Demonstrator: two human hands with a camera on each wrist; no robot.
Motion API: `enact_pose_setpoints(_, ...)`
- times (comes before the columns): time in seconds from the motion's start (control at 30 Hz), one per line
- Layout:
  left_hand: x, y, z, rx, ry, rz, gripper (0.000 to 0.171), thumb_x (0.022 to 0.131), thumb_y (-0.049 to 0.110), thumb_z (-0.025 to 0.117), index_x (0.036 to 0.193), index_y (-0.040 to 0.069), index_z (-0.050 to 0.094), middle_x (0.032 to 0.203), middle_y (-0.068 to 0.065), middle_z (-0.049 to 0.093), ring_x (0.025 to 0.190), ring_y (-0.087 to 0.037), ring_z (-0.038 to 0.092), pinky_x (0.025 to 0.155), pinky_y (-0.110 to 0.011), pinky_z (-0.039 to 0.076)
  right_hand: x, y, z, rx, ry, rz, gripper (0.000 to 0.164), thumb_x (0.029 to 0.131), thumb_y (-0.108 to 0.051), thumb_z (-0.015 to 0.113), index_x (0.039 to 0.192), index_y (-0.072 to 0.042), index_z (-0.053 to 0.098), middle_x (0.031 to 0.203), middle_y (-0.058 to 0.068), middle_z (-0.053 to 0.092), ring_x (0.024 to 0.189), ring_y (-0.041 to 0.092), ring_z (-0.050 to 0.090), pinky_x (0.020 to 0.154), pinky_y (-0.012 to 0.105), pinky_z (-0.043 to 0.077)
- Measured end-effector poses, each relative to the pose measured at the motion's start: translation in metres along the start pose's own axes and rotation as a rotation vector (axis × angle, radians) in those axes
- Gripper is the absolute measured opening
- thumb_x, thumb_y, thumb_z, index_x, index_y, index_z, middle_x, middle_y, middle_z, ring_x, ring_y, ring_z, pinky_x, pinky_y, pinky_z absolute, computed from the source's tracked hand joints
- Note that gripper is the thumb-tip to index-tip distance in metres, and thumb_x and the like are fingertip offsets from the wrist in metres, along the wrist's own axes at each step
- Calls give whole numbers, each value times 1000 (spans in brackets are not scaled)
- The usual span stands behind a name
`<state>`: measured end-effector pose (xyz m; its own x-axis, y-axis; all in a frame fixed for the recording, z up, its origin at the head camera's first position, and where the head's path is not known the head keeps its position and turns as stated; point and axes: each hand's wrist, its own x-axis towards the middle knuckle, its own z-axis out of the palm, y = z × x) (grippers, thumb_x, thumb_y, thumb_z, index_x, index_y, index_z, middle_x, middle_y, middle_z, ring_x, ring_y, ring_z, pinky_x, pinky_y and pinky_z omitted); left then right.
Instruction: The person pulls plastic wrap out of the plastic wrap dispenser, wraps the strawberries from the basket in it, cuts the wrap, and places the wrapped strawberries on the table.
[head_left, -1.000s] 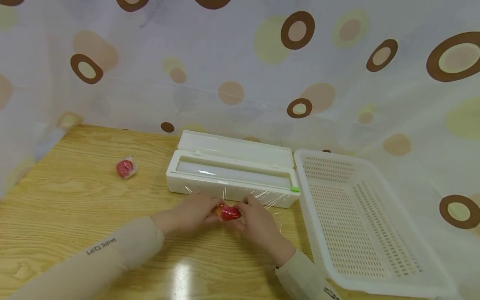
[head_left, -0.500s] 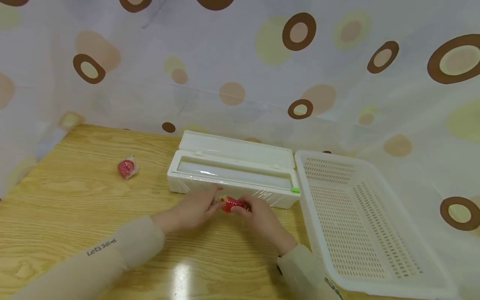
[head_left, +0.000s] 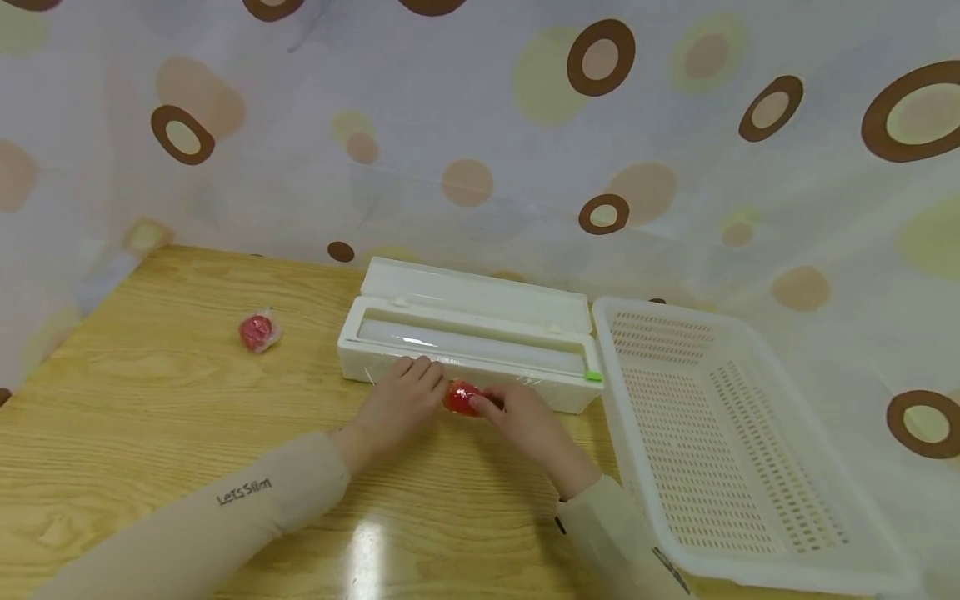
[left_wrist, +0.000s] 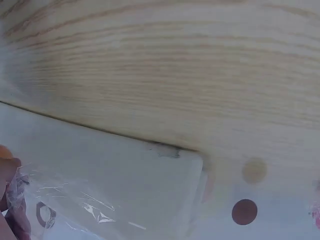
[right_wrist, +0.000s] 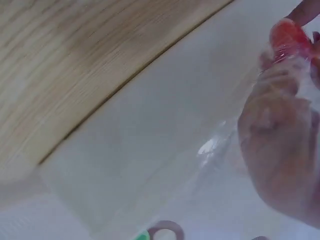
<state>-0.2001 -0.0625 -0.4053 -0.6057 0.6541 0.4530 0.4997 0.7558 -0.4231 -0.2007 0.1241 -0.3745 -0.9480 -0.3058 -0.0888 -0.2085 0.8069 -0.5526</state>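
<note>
In the head view my right hand (head_left: 528,421) holds a shiny red fruit-like piece (head_left: 461,397), yellowish at its left end and wrapped in cling film, in front of a white cling film dispenser (head_left: 457,379). The same red piece (right_wrist: 289,37) shows at the top of the right wrist view. Just left of it, my left hand (head_left: 401,404) has its fingers curled at the dispenser's front edge. Clear cling film (left_wrist: 20,187) bunches at that hand's fingers in the left wrist view and stretches across the dispenser front. The left fingertips are hidden in the head view.
The dispenser's lid (head_left: 476,292) is raised, with the film roll (head_left: 472,343) inside and a green slider (head_left: 593,376) at the right end. Another red film-wrapped piece (head_left: 257,332) lies at the left. A white slotted basket (head_left: 641,500) stands at the right.
My left hand has moved up to the dispenser's front edge, its knuckles now on top. The red piece has risen slightly and turned in my right hand.
</note>
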Motion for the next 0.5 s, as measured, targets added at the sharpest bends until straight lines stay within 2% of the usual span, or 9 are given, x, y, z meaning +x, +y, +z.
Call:
enact_pose_setpoints(0.17,-1,0,3,-9,-6,-2,19,81,11,68,99,9,63,95,-2,60,90,-17,54,81,-28,43,-13,1,3,-238,136,-68,33,84,-24,69,110,-8,58,84,2,61,70,14,54,56,25,43)
enact_pose_setpoints(0.27,-2,0,5,-34,-7,-10,19,81,9,67,100,8,63,95,-3,59,90,-18,54,81,-29,43,-18,5,6,-337,237,-114,30,83,-15,67,111,-8,58,86,3,64,71,14,58,54,24,44)
enact_pose_setpoints(0.4,-3,1,7,-56,-13,-7,21,81,8,68,101,7,63,94,-4,59,89,-19,54,81,-29,43,-24,11,4,-337,343,-145,18,84,-8,63,102,-9,63,78,2,65,64,12,57,50,23,42)
enact_pose_setpoints(0.5,-2,1,7,-53,-28,-3,23,80,8,69,102,8,62,96,-4,59,90,-19,54,81,-30,44,-29,14,1,-304,364,-148,12,85,-8,63,96,-11,66,77,1,66,63,11,56,50,24,42)
